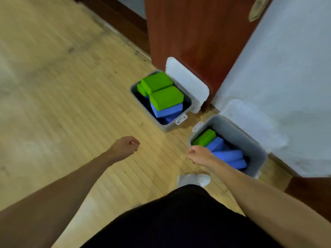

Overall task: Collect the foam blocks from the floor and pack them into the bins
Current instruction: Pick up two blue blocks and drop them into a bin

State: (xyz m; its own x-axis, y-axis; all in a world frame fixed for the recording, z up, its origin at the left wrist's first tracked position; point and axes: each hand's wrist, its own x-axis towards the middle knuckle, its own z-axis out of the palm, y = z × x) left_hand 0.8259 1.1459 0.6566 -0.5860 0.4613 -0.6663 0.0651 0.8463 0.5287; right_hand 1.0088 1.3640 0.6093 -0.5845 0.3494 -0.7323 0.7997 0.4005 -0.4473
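Note:
Two grey bins stand on the wooden floor with their white lids flipped back. The far bin (pixel 166 128) holds green foam blocks (pixel 166 98) stacked over blue ones (pixel 166 110), rising above its rim. The near bin (pixel 254 149) holds one green block (pixel 205 137) and several blue blocks (pixel 227 155). My left hand (pixel 125 146) hangs over bare floor in front of the far bin, fingers curled, holding nothing. My right hand (pixel 198 153) is a loose fist at the near bin's left rim, also holding nothing.
A brown door (pixel 193 33) stands behind the far bin and a pale wall (pixel 286 77) behind the near one. The white lids (pixel 188 83) lean against them. My white-socked foot (pixel 195 179) and dark shorts (pixel 179 221) are at the bottom. Wooden floor (pixel 53 104) stretches left.

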